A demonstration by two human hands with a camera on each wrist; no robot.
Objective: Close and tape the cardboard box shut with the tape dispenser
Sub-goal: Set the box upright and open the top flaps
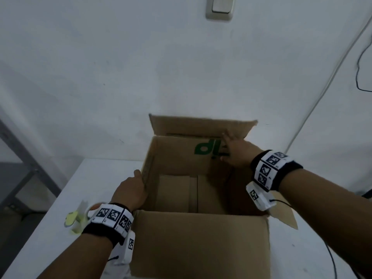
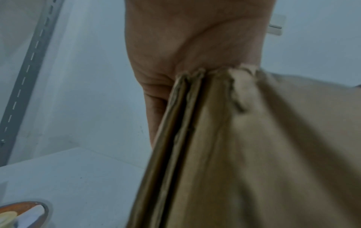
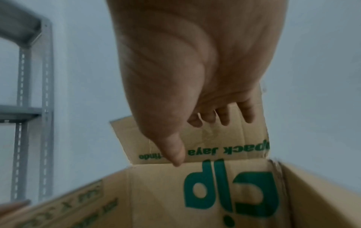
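**Two hands on an open box, no flap folded yet**

At the left, the tape dispenser [image 1: 79, 219] is seen lying on the white table [image 1: 60, 198], just beside the left wrist and untouched. The left hand [image 1: 131, 191] is curled over the left edge of the cardboard box [image 1: 201, 244], where a flap is pressed flat against the wall. The box stands in the middle of the table, open and seemingly empty, so it is judged to be light and easy to shift. Its corrugated board is stiff, but frayed at the corners [image 2: 242, 74]; the flaps are best taken near their free edges. At the right, the right hand [image 1: 236, 152] is stretched out, fingers [image 3: 224, 117] nearly straight, against the upright far flap [image 1: 201, 125], nothing gripped. Behind stands a plain white wall [image 1: 120, 67], with a grey metal shelf [image 3: 33, 108] at the far left.
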